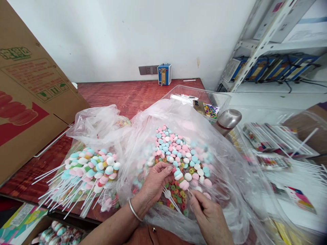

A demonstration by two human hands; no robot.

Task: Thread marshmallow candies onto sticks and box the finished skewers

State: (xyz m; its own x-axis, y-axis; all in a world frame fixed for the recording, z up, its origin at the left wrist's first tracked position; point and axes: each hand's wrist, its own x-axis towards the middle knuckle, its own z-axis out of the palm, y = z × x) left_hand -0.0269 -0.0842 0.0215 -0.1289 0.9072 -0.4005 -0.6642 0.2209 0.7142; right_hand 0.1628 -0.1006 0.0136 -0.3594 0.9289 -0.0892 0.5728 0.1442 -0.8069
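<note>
My left hand, with a bangle on the wrist, is closed in a pinch on a small pink candy at the top end of a candy skewer. The skewer carries blue, white and pink pieces with a ring gummy among them. At its lower end, my right hand has thumb and finger pinched, seemingly on the stick. Below the hands, several white sticks lie over ring gummies; whether my left palm touches them is unclear. Pastel candies fill the large open plastic bag behind.
Finished-looking candy skewers are heaped on a plastic bag at the left. A cardboard box stands beyond them. A steel flask, a clear bin and a blue device are farther back. More skewers fill a low box.
</note>
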